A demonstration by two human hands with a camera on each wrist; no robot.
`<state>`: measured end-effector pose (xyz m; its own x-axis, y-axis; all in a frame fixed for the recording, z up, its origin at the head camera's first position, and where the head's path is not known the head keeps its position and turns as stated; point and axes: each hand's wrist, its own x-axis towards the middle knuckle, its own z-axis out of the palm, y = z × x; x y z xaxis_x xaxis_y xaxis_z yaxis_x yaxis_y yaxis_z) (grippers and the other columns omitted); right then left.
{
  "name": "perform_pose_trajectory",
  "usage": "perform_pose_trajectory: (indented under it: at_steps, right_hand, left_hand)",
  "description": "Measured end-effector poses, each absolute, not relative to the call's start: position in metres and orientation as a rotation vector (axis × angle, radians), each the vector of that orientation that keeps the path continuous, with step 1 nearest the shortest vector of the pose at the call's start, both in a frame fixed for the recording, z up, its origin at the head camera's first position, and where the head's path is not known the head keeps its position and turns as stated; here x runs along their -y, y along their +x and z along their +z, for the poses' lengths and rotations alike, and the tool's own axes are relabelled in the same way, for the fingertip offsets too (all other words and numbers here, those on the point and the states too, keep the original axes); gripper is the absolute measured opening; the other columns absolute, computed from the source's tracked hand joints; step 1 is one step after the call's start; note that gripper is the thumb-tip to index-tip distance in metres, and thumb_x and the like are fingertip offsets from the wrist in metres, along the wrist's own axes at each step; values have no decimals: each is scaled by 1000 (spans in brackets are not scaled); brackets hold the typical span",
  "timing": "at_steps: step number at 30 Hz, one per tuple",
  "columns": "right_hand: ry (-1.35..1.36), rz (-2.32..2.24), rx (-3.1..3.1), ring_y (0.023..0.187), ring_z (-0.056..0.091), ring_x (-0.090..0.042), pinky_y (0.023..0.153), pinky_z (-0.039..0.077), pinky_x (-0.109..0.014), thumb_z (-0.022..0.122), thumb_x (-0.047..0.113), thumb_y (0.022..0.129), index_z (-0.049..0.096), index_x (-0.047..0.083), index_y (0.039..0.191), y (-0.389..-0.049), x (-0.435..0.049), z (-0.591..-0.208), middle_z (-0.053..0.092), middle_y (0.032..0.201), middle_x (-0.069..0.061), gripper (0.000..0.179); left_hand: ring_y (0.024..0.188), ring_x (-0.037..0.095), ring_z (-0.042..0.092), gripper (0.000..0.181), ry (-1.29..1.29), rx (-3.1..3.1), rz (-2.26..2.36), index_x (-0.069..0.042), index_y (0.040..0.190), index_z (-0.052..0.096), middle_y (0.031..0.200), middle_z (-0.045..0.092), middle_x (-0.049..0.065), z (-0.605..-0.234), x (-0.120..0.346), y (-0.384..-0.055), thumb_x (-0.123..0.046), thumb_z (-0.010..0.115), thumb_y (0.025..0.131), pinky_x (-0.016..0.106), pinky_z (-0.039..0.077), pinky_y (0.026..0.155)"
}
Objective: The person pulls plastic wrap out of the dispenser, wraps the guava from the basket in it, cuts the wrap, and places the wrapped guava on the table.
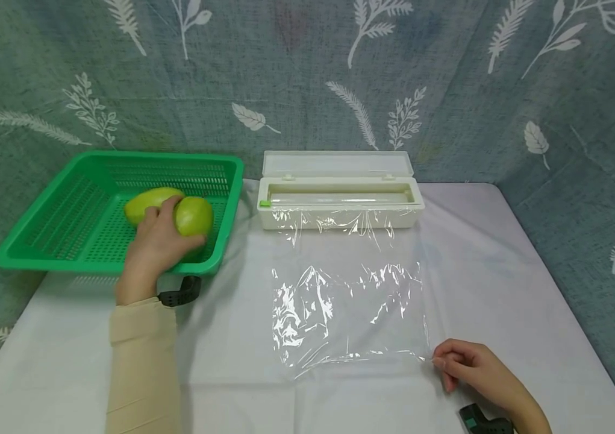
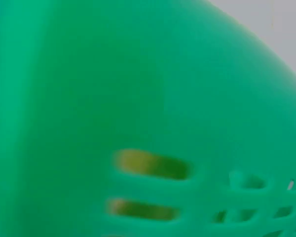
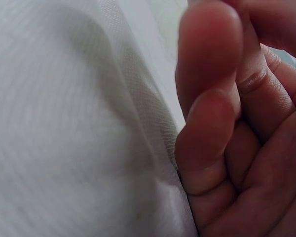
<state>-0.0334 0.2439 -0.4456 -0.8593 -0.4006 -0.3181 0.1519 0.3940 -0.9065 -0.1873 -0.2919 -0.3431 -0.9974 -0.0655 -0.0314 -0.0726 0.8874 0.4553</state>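
My left hand (image 1: pixel 158 235) reaches over the near rim of a green plastic basket (image 1: pixel 41 264), its thumb and fingers around a round green fruit (image 1: pixel 194 216). Right beside that fruit lies a longer yellow-green fruit (image 1: pixel 147 204), partly behind the fingers. The basket wall (image 2: pixel 113 89) fills the left wrist view and hides the hand there. At the lower right, my right hand (image 1: pixel 475 367) pinches the near right corner of a sheet of clear plastic wrap (image 1: pixel 350 313). Its curled fingers (image 3: pixel 209 128) show close above the white cloth in the right wrist view.
The wrap runs out of a white dispenser box (image 1: pixel 340 218) whose lid (image 1: pixel 337 164) stands raised at the back. A green slider (image 1: pixel 265 204) sits at the box's left end. White cloth (image 1: pixel 502 259) covers the table, and a leaf-patterned curtain (image 1: pixel 296 72) hangs behind.
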Motion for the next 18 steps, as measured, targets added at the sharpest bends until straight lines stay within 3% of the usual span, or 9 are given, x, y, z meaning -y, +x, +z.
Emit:
perform_pose_trajectory:
  at_steps: [11, 18]
  right_hand:
    - [-204, -1492, -2163, 58, 56, -22, 57, 47, -30, 54, 23, 89, 57, 1, 95, -32, -245, -446, 58, 63, -8, 23]
    - [-237, -1497, -2162, 57, 55, -22, 55, 46, -30, 54, 22, 89, 57, 0, 94, -34, -244, -445, 57, 62, -9, 23]
  left_hand:
    - [104, 37, 36, 91, -21, -3130, 949, -33, 142, 8, 134, 25, 19, -311, 267, -171, -55, 61, 72, 54, 39, 67]
    - [107, 35, 38, 91, 228, -3184, 1074, -37, 140, 10, 131, 31, 15, -290, 236, -153, -42, 69, 71, 58, 38, 74]
